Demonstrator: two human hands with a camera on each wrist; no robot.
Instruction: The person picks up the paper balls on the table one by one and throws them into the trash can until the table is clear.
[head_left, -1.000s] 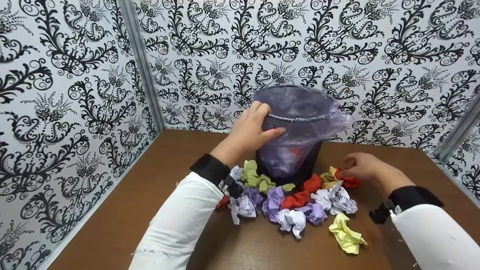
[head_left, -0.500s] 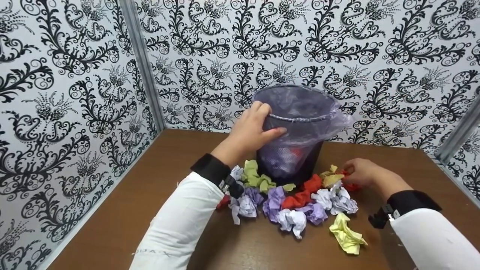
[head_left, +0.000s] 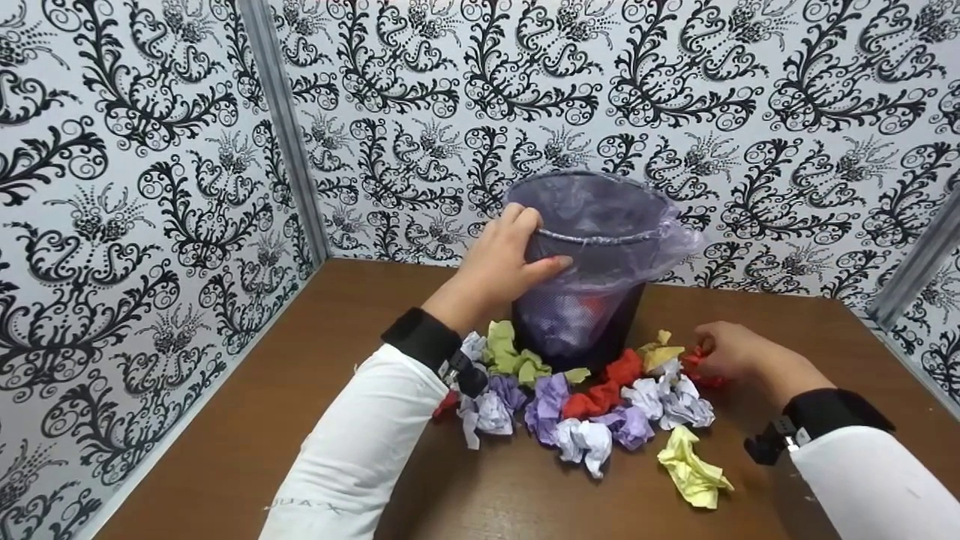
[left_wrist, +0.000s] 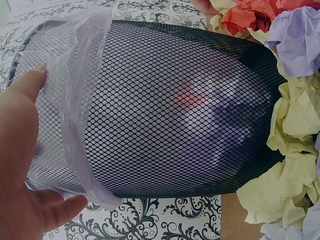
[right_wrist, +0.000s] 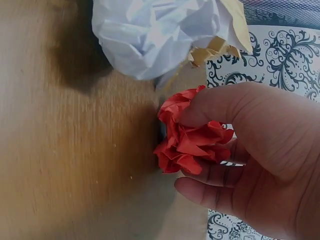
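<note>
**Two hands at work: one on the bin, one on a red paper ball**

Two hands are busy over the brown bench (head_left: 300, 420). The left hand (head_left: 501, 264) grips the rim of the black mesh wastebasket (head_left: 592, 262), fingers hooked over the edge and thumb pressed against the outside, on the lilac plastic liner (left_wrist: 75, 100) folded over the rim. The basket stands toward the back of the bench, near the patterned wall (head_left: 675, 90), with red and pale paper showing through the mesh.

The right hand (head_left: 731, 351) rests low on the bench just right of the basket — its fingers and thumb are curled round a crumpled red paper ball (right_wrist: 187, 137), pinching it right at the bench top. A white paper ball (right_wrist: 155, 32) lies just beside it.

More crumpled balls — purple, red, white, yellow-green — are strewn in front of the basket, a yellow one (head_left: 694, 469) lying nearest the onlooker.
</note>
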